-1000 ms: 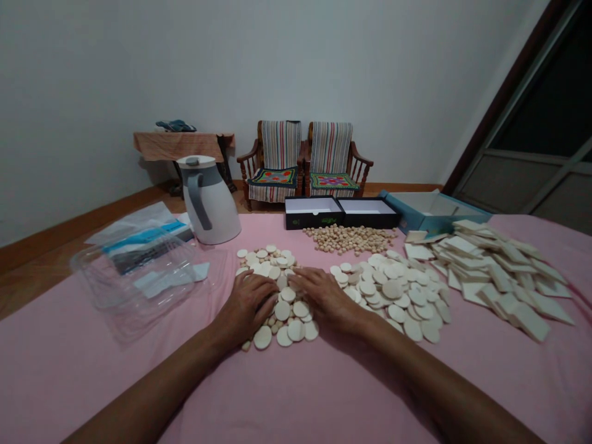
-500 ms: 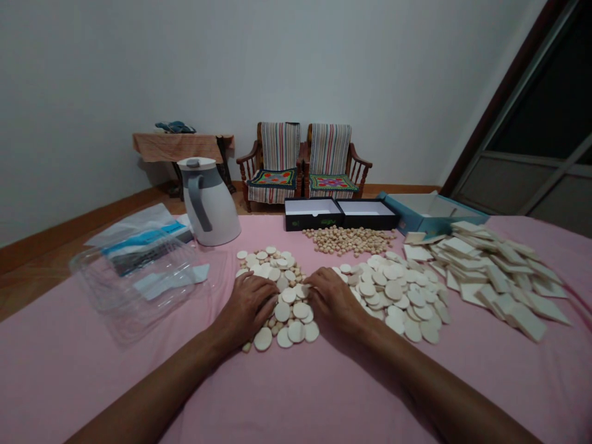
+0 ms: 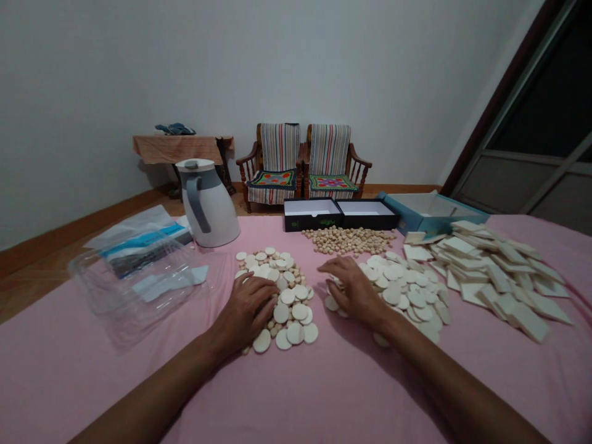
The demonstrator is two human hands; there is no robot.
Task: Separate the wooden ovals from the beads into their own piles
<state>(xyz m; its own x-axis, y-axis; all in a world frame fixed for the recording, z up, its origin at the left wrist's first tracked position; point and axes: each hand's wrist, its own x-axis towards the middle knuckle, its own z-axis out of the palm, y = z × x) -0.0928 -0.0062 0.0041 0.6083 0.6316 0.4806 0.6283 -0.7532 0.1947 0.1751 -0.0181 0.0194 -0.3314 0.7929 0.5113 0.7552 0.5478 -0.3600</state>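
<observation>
My left hand [image 3: 250, 307] rests on the left edge of a mixed pile of round wooden discs [image 3: 287, 297] and small wooden beads [image 3: 296, 271], its fingers stretched over the pieces. To the right, my right hand [image 3: 352, 290] hovers at the near left edge of a second pile of pale discs [image 3: 411, 285]. Its fingers are apart and I see nothing held in them. Some discs lie beneath or beside that palm, partly hidden. Beyond it, a heap of small beads [image 3: 348, 239] lies by itself on the pink cloth [image 3: 296, 394].
Square wooden tiles [image 3: 499, 265] are heaped at the right. Behind stand a black open box [image 3: 313, 222] and a blue box [image 3: 430, 225]. A white and grey jug [image 3: 210, 206] and clear plastic trays [image 3: 139, 290] occupy the left side.
My right hand has moved right, away from the mixed pile to the disc pile, and its fingers have spread. My left hand has stayed almost in place.
</observation>
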